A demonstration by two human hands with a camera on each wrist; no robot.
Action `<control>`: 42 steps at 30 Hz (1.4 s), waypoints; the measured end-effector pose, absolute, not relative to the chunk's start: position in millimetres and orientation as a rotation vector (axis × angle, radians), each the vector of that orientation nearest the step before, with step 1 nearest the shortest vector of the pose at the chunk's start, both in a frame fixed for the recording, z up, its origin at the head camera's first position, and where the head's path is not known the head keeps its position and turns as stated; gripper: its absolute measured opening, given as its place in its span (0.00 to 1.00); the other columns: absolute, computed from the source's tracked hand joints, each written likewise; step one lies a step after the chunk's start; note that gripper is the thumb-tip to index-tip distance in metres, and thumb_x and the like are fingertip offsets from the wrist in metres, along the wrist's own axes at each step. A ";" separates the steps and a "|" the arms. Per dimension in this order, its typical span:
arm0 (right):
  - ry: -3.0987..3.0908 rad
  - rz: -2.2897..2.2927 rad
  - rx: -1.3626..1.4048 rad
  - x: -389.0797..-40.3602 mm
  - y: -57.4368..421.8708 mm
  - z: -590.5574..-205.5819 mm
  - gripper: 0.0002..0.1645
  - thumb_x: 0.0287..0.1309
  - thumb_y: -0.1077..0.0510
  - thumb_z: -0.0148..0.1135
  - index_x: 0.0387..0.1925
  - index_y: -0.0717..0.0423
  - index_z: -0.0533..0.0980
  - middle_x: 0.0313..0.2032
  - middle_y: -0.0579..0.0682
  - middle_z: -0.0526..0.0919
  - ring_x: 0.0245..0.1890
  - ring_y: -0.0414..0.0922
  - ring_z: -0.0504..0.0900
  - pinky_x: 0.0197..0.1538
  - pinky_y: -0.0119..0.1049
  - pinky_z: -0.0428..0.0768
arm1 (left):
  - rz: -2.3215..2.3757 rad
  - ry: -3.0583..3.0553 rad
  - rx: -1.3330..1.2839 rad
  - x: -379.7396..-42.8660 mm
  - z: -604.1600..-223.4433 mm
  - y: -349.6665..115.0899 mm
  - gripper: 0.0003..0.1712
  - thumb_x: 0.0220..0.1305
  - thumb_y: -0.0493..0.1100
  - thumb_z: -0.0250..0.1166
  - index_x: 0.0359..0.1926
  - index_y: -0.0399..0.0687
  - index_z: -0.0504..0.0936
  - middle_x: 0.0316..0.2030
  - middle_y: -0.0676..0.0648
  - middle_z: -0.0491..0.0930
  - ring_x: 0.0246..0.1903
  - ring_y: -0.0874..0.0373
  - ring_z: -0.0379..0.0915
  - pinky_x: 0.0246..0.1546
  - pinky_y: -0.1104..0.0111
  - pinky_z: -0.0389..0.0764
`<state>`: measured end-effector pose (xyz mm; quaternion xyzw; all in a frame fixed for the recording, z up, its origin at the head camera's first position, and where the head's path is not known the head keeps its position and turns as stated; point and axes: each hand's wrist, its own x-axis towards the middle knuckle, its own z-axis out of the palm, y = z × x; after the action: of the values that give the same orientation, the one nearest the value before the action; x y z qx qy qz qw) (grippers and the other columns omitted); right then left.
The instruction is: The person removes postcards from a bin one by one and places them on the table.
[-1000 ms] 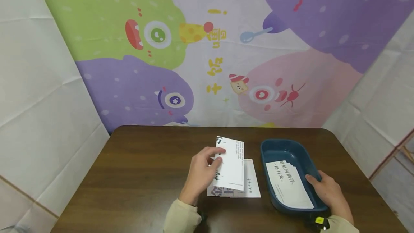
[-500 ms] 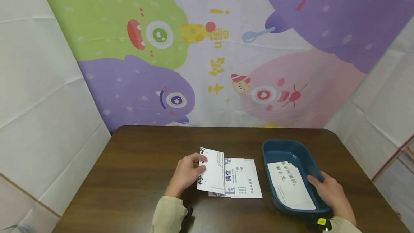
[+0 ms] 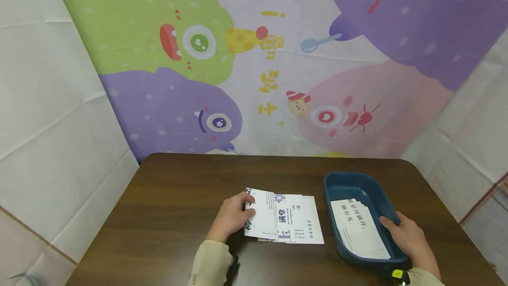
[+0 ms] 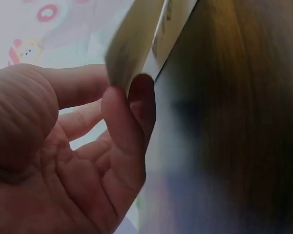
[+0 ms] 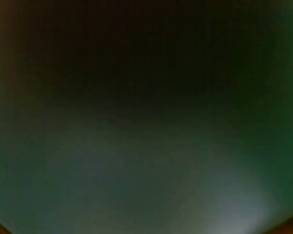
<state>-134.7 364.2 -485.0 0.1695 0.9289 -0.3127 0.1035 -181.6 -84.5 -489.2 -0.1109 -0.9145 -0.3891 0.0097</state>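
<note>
My left hand [image 3: 228, 217] pinches a white printed card [image 3: 262, 217] by its left edge, between thumb and fingers. In the left wrist view, the card [image 4: 136, 44] stands on edge between the thumb and fingertips. It overlaps the left side of several other white cards [image 3: 303, 220] with purple and black print, which lie on the table. At the right, my right hand [image 3: 412, 239] grips the side of a dark blue plastic tray [image 3: 353, 184], its thumb over the rim. Inside the tray lies a stack of white cards [image 3: 359, 233] with black writing. The right wrist view is too dark and blurred to read.
A dark brown wooden table [image 3: 166, 215] carries everything. Behind it hangs a cloth [image 3: 270, 136] with cartoon creatures. White sheets [image 3: 59, 122] close off both sides. The tray stands just right of the cards on the table.
My left hand has moved left with the card, from over the middle of the table cards to their left side, uncovering their print. My right hand stays on the tray.
</note>
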 end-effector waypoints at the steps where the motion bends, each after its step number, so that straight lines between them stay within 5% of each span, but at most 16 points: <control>1: 2.738 -0.925 0.504 -134.5 364.0 -484.6 0.51 0.68 0.35 0.45 0.66 0.78 0.51 0.61 0.83 0.61 0.57 0.76 0.64 0.58 0.71 0.65 | -1.170 -2.868 -0.349 -180.7 -488.3 -83.7 0.13 0.57 0.36 0.69 0.44 0.44 0.81 0.43 0.40 0.83 0.38 0.49 0.74 0.43 0.52 0.77; 13: 2.722 -0.947 0.529 -135.4 363.6 -484.1 0.53 0.67 0.33 0.46 0.67 0.78 0.51 0.61 0.83 0.60 0.58 0.76 0.64 0.58 0.71 0.65 | -0.973 -2.995 -0.291 -172.8 -485.8 -75.9 0.19 0.50 0.39 0.74 0.45 0.46 0.80 0.47 0.37 0.74 0.33 0.47 0.73 0.34 0.52 0.77; 42: 2.703 -0.970 0.550 -134.5 362.4 -484.9 0.53 0.67 0.33 0.46 0.67 0.78 0.50 0.62 0.83 0.60 0.57 0.75 0.65 0.58 0.71 0.66 | -0.951 -3.047 -0.240 -167.6 -483.5 -68.0 0.19 0.48 0.39 0.75 0.41 0.44 0.77 0.44 0.36 0.72 0.32 0.45 0.71 0.36 0.50 0.76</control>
<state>-134.5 362.4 -484.9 0.1870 0.9190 -0.3297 0.1084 -167.6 -68.0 -483.5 -0.0750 -0.9515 -0.2970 -0.0297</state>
